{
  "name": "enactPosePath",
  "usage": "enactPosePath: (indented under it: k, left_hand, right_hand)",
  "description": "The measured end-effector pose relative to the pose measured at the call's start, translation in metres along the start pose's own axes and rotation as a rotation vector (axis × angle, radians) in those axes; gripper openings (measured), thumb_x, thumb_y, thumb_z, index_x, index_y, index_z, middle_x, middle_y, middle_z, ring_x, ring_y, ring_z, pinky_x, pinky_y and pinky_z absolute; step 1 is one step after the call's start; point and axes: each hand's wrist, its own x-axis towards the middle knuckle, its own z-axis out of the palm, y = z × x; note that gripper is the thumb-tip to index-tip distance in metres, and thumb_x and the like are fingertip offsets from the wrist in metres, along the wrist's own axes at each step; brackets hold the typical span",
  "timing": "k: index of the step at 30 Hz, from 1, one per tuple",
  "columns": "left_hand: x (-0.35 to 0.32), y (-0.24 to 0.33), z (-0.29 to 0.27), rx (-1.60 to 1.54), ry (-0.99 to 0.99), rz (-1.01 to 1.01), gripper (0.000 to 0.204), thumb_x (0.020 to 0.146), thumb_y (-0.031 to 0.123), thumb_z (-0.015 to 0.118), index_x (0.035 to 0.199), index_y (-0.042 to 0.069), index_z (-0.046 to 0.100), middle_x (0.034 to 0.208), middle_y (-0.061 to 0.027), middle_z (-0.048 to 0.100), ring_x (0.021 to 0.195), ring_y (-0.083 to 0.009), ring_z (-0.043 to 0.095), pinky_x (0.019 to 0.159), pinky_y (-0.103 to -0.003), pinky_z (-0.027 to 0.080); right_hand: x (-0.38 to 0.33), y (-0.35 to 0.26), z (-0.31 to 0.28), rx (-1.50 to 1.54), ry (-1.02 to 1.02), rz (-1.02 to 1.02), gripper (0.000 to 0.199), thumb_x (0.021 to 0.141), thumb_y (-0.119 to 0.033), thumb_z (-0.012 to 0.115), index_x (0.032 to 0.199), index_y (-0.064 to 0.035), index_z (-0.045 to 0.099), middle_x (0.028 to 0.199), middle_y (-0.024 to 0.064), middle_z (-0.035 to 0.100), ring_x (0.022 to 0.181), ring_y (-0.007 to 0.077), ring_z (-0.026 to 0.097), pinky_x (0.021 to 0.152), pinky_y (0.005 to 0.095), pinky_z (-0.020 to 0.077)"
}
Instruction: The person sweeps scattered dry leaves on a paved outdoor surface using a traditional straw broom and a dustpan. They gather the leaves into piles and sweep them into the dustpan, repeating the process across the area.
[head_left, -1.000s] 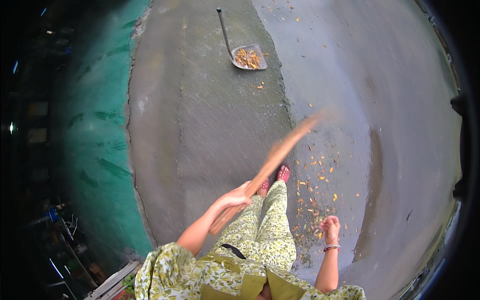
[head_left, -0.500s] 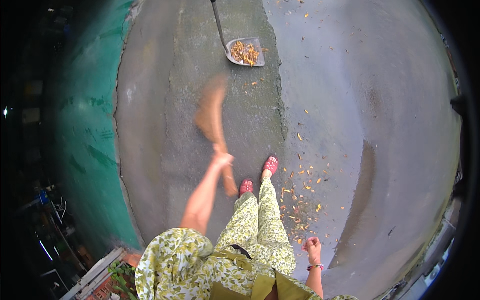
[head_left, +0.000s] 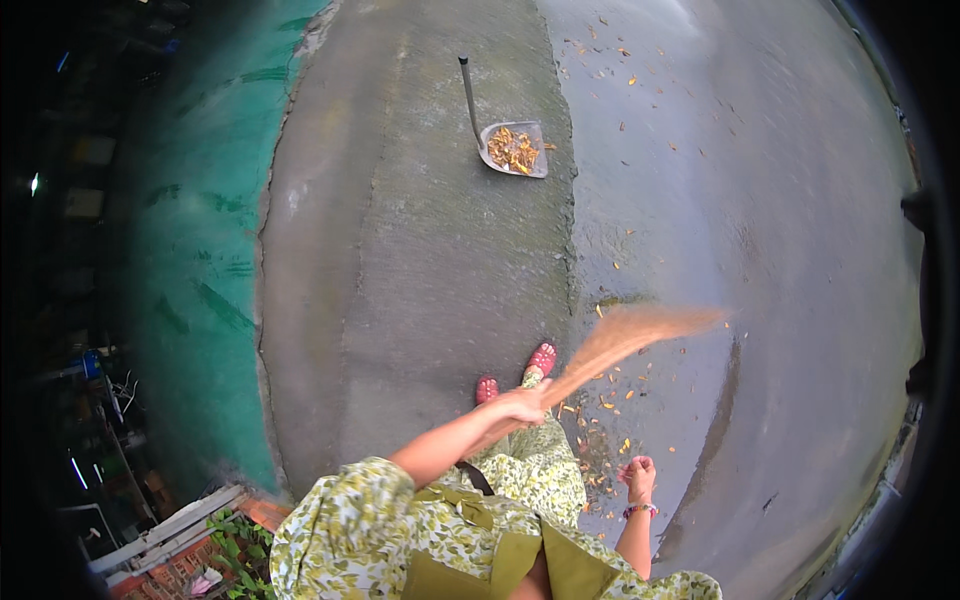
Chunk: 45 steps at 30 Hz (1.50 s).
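Observation:
My left hand (head_left: 522, 404) is closed around the handle of a soft brown broom (head_left: 622, 336). The broom slants across in front of my legs, its blurred, flared bristles to the right over the pale concrete. My right hand (head_left: 637, 478), with a beaded bracelet at the wrist, hangs at my right side with curled fingers; nothing shows in it. Beside it, fallen yellow and brown leaves (head_left: 597, 470) lie scattered with dark dirt, close to my right leg. Farther ahead, a dustpan (head_left: 536, 170) with an upright dark handle rests on the ground, holding a heap of dry leaves (head_left: 514, 150).
A green painted strip (head_left: 200, 300) runs along the left behind a cracked edge. At lower left are bricks and a leafy plant (head_left: 238, 550). My red shoes (head_left: 542, 358) stand near a rough seam in the concrete; more leaves dot the ground at far right.
The broom has swung from ahead on the left across to the right, over the leaf litter. My left hand has moved right and nearer. The dustpan now appears lower in view.

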Motion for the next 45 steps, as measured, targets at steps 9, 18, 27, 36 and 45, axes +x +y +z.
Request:
enactPosePath:
  k: [9, 18, 27, 36, 45]
  left_hand:
    - [-0.105, -0.141, -0.116, -0.227, 0.635, -0.564, 0.096, 0.066, 0.018, 0.059, 0.147, 0.011, 0.009, 0.099, -0.023, 0.065, 0.089, -0.0298, 0.067, 0.083, -0.037, 0.052]
    - [0.019, -0.213, -0.218, -0.51, 0.867, -0.677, 0.076, 0.069, 0.017, 0.061, 0.135, -0.007, 0.032, 0.119, -0.0264, 0.056, 0.103, -0.0319, 0.061, 0.084, -0.041, 0.051]
    - [-0.039, -0.133, -0.258, -0.09, -0.152, -0.029, 0.084, 0.057, 0.014, 0.066, 0.129, -0.013, 0.033, 0.109, -0.025, 0.061, 0.102, -0.0317, 0.061, 0.084, -0.04, 0.049]
    - [-0.208, -0.213, -0.299, -0.192, 0.2, -0.226, 0.093, 0.062, 0.022, 0.061, 0.139, -0.006, 0.017, 0.119, -0.0295, 0.054, 0.11, -0.0366, 0.056, 0.091, -0.042, 0.046]
    - [-0.234, -0.376, -0.27, -1.234, 0.857, -0.614, 0.075, 0.059, 0.007, 0.059, 0.13, -0.005, 0.038, 0.078, -0.0121, 0.063, 0.058, -0.0217, 0.062, 0.055, -0.036, 0.05]
  right_hand:
    - [0.016, -0.044, 0.044, -0.034, -0.074, -0.019, 0.009, 0.092, -0.013, 0.052, 0.09, -0.0054, 0.047, 0.068, 0.0073, 0.055, 0.051, 0.017, 0.057, 0.047, 0.0301, 0.0518]
    - [-0.03, -0.013, 0.082, -0.046, 0.068, 0.126, 0.009, 0.087, -0.009, 0.054, 0.091, -0.0086, 0.046, 0.064, 0.0075, 0.055, 0.049, 0.0192, 0.057, 0.042, 0.0321, 0.0499]
    - [-0.069, -0.229, 0.333, -0.193, -0.014, -0.759, 0.008, 0.093, -0.01, 0.047, 0.096, -0.0033, 0.044, 0.074, 0.0059, 0.051, 0.056, 0.012, 0.052, 0.05, 0.0252, 0.0455]
    - [-0.106, -0.398, 0.505, -0.127, -0.218, -1.032, 0.026, 0.095, -0.009, 0.045, 0.12, -0.0017, 0.047, 0.073, 0.0053, 0.054, 0.056, 0.0094, 0.053, 0.052, 0.0231, 0.0473]
    - [-0.067, -0.405, 0.617, -0.217, -0.358, -0.895, 0.037, 0.095, -0.011, 0.047, 0.13, -0.0011, 0.042, 0.074, 0.0055, 0.055, 0.054, 0.0099, 0.053, 0.05, 0.0241, 0.0483]
